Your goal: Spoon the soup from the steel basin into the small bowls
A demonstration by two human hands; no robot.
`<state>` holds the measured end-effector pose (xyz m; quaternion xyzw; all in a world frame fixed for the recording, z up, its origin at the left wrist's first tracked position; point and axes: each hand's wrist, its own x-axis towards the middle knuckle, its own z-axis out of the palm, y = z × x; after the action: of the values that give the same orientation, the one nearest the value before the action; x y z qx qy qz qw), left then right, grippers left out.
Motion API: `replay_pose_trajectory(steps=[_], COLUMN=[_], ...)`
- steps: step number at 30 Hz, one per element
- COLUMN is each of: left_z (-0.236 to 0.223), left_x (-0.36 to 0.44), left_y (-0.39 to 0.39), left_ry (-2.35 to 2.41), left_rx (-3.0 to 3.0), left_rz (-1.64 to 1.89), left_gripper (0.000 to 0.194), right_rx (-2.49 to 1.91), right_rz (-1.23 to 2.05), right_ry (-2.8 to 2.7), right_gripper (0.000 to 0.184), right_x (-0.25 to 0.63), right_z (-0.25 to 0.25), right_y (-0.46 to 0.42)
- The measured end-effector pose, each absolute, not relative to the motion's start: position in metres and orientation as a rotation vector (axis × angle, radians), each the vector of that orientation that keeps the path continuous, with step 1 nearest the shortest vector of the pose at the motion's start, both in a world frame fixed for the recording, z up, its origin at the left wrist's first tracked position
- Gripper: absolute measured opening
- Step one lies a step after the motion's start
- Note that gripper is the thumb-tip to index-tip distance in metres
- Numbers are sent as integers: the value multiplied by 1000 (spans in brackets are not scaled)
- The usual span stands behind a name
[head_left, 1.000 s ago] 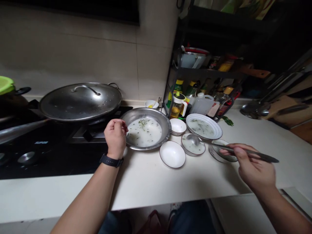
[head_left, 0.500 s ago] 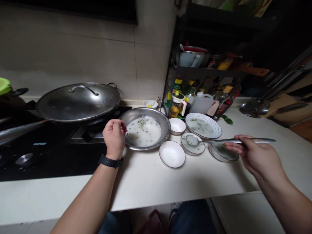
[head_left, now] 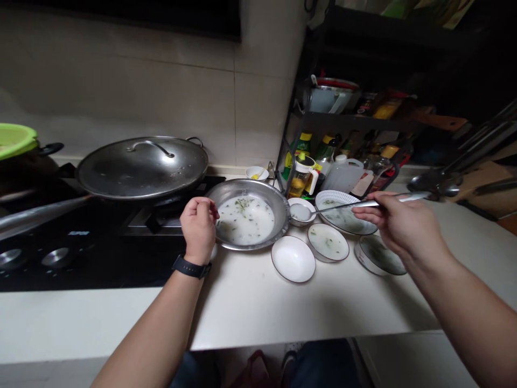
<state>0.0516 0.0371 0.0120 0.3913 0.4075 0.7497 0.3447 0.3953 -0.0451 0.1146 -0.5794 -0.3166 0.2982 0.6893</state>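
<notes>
My left hand [head_left: 198,226] is closed at the left rim of a wide metal basin [head_left: 281,207], which holds milky soup with green leaf bits. My right hand [head_left: 404,218] grips the handle of a metal ladle [head_left: 343,206]. The ladle's head is over a small white bowl [head_left: 304,220] beside the basin. Nearer me, one white bowl [head_left: 293,260] shows a bare inside. To its right, another bowl [head_left: 328,242] contains soup with greens. A striped bowl [head_left: 323,200] farther back and a bowl below my right hand [head_left: 365,264] hold soup too.
A lidded wok [head_left: 143,167] sits on the black stove [head_left: 100,253] at left, its long handle pointing left. Behind the bowls are an oil jug [head_left: 298,178], bottles and a dark shelf rack [head_left: 359,119]. A small dish [head_left: 256,173] lies near the wall.
My right hand has moved the ladle from over the front soup bowl back and left to the small bowl beside the basin. My left hand stays at the basin rim. The view shifts slightly.
</notes>
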Motion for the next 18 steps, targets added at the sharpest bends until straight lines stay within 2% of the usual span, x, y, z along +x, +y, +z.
replay_pose_trajectory(steps=[7, 11, 14, 18], left_z=[11, 11, 11, 11], left_x=[50, 50, 50, 51], left_y=[37, 37, 37, 36], left_ry=[1067, 1074, 1078, 1069], left_rx=[1034, 1041, 1040, 1043], left_rz=[1953, 1946, 1941, 1945], left_gripper=[10, 10, 11, 10], right_rx=[-1312, -1314, -1207, -804], right_rz=[852, 846, 610, 15], right_ry=[-754, -983, -1460, -2252], right_gripper=[12, 12, 17, 18], right_x=[344, 328, 325, 327], right_z=[82, 54, 42, 41], right_y=[-1, 6, -6, -27])
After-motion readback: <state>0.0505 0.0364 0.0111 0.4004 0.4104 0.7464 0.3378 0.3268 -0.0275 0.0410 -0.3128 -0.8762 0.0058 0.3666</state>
